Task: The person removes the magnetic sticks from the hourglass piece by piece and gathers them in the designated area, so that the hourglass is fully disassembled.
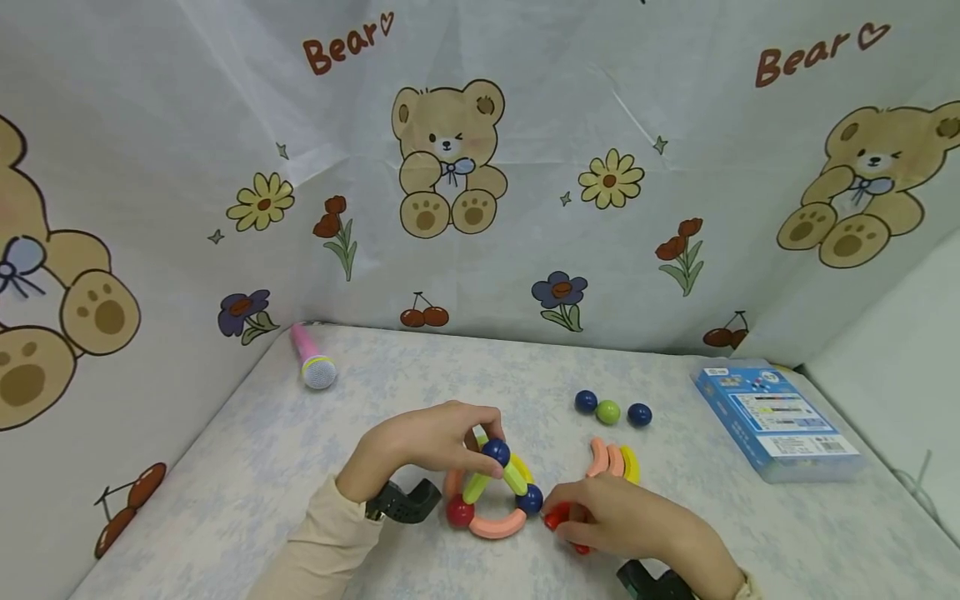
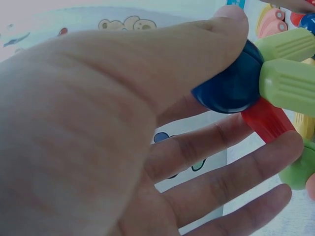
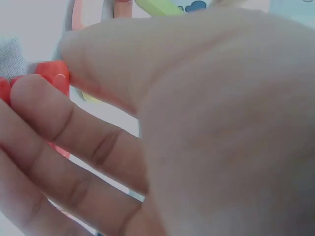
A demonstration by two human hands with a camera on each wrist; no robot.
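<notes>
My left hand pinches a dark blue ball at the top of a structure of balls and rods. Light green rods and a red rod meet at that ball, as the left wrist view shows. The base is a ring with a red ball, another blue ball, a curved pink piece and a curved yellow piece. To the right of it, my right hand is low over the table, its thumb and fingers around a red rod. Its fingers partly hide several red pieces.
Beyond the right hand lie curved pink pieces and a yellow one. Two blue balls and a green ball sit farther back. A blue box stands at the right, a pink toy microphone at the back left. A bear-print cloth hangs behind.
</notes>
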